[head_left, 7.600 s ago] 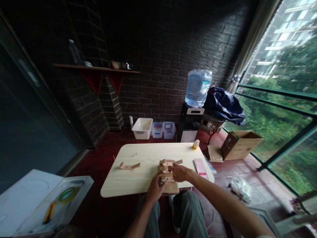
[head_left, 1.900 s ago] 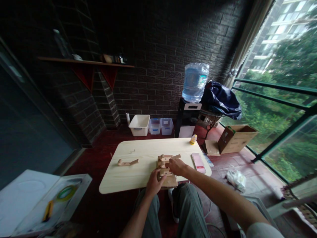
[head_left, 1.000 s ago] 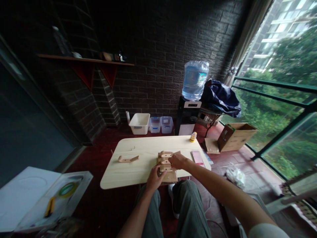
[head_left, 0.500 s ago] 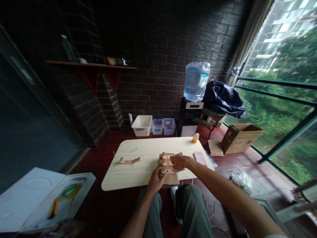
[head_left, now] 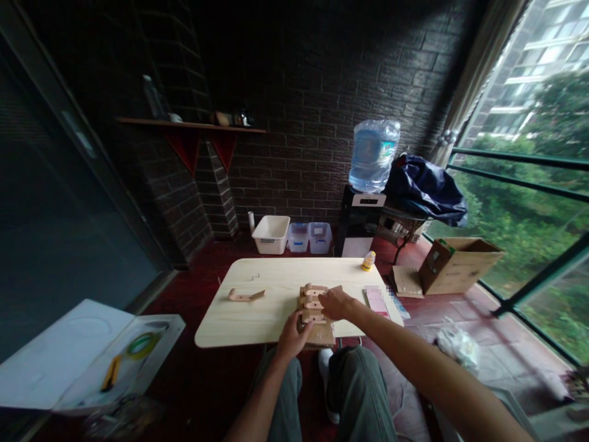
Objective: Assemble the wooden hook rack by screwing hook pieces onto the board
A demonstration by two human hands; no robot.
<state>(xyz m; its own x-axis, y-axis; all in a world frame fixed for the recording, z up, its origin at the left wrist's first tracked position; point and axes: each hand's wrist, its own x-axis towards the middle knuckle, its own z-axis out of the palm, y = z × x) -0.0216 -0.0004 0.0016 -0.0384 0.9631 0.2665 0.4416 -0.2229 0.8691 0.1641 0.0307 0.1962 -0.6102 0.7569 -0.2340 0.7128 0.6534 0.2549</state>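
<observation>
Head view: your left hand [head_left: 293, 336] lies at the left side of the wooden base [head_left: 319, 337], near the table's front edge. Its thumb and forefinger stand apart about the left end of the nearest hooked piece [head_left: 315, 318]; whether they clamp it, you cannot tell from this angle. Your right hand [head_left: 337, 304] reaches in from the other side, fingers curled together over the right end of the middle hooked piece [head_left: 313, 304]; the fingertips are too small and partly hidden to show whether they pinch anything. The far hooked piece [head_left: 315, 290] lies just beyond, parallel to the other two, so that all three sit in a row on the base, between and ahead of your hands.

Well to the left of your left hand, a loose hooked piece [head_left: 247, 296] rests on the table [head_left: 221, 328], its angled end pointing toward your grip. Farther out beyond it lie small thin parts [head_left: 256, 276]. To the right of your right hand is a pink flat item [head_left: 377, 299]; farther ahead on that side, a small yellow-based bottle [head_left: 368, 261] stands upright near the table's far right corner.
</observation>
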